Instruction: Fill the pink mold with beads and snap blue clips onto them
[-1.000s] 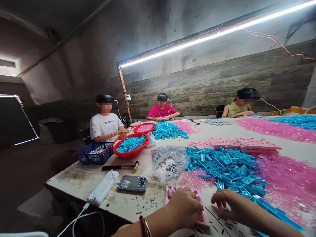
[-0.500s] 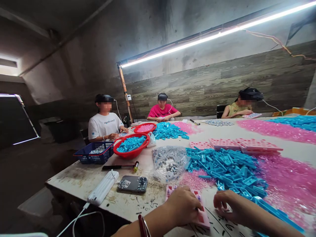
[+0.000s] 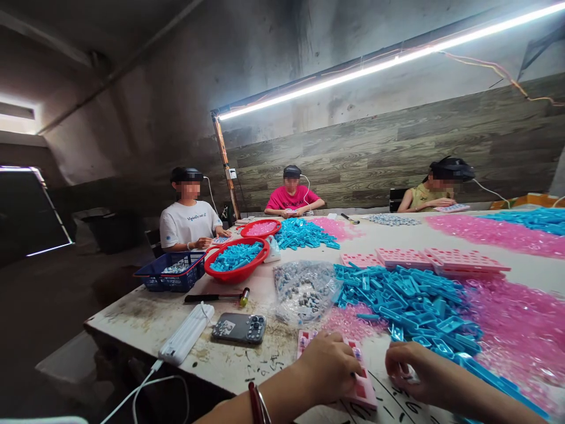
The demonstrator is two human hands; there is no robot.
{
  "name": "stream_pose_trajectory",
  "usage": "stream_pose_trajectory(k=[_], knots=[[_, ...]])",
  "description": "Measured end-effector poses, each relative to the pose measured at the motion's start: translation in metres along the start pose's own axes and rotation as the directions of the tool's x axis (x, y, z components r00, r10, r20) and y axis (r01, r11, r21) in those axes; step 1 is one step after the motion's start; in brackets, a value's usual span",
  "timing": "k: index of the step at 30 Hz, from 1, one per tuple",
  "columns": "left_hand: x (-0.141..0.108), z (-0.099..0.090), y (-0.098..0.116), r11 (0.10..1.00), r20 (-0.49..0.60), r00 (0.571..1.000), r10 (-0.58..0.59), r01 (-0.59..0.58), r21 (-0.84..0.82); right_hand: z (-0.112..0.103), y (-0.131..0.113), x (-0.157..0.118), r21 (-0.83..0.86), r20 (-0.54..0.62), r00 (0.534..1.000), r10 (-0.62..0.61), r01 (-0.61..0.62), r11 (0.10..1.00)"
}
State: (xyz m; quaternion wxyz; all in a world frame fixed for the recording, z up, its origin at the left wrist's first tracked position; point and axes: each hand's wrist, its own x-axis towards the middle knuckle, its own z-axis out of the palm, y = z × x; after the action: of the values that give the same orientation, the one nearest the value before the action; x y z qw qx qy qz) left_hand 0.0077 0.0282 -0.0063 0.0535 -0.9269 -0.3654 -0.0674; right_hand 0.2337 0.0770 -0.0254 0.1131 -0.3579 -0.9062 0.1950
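Note:
My left hand [image 3: 330,366] lies over a pink tray [image 3: 364,393] with rows of square recesses; some recesses hold small pale beads. Its fingers are curled down at the tray, and what they grip, if anything, is hidden. Just to the right, my right hand [image 3: 410,366] is closed in a pinch above the marked tabletop. A small pale, shiny piece [image 3: 412,375] shows between its fingers, too small to name. Beyond both hands spreads a heap of blue plastic pieces [image 3: 410,303], with clear pink pieces [image 3: 525,321] on its right.
A clear bag of small metallic parts [image 3: 306,291] lies behind the tray. To the left are a phone [image 3: 239,328], a white power bank [image 3: 188,333], a hammer [image 3: 216,298], red bowls [image 3: 238,277] and a blue basket [image 3: 170,282]. Several pink trays [image 3: 463,262] and three seated co-workers are farther back.
The view has shifted very slightly. My left hand keeps its place over the tray. My right hand has barely moved, and the pale piece in its pinch shows more clearly.

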Motion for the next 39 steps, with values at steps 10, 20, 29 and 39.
stream_pose_trajectory(k=[10, 20, 29, 39], knots=[[-0.004, -0.011, 0.002, 0.999, 0.031, 0.999, -0.021, 0.021, -0.027, -0.008, -0.016, -0.002, -0.032, -0.001, 1.0, 0.03, -0.03, 0.999], [-0.01, -0.017, -0.002, 0.991, -0.001, 0.999, -0.041, 0.041, -0.128, -0.008, -0.023, 0.001, 0.034, -0.124, 0.992, -0.013, 0.018, 0.999], [-0.015, -0.012, -0.012, 0.952, -0.056, 0.988, -0.142, 0.121, -0.281, 0.004, -0.061, 0.013, 0.186, -0.265, 0.959, -0.104, 0.156, 0.97], [-0.015, -0.014, -0.004, 0.952, -0.061, 0.981, -0.182, 0.16, -0.263, 0.002, -0.061, 0.014, 0.099, -0.299, 0.942, -0.154, 0.191, 0.977]])
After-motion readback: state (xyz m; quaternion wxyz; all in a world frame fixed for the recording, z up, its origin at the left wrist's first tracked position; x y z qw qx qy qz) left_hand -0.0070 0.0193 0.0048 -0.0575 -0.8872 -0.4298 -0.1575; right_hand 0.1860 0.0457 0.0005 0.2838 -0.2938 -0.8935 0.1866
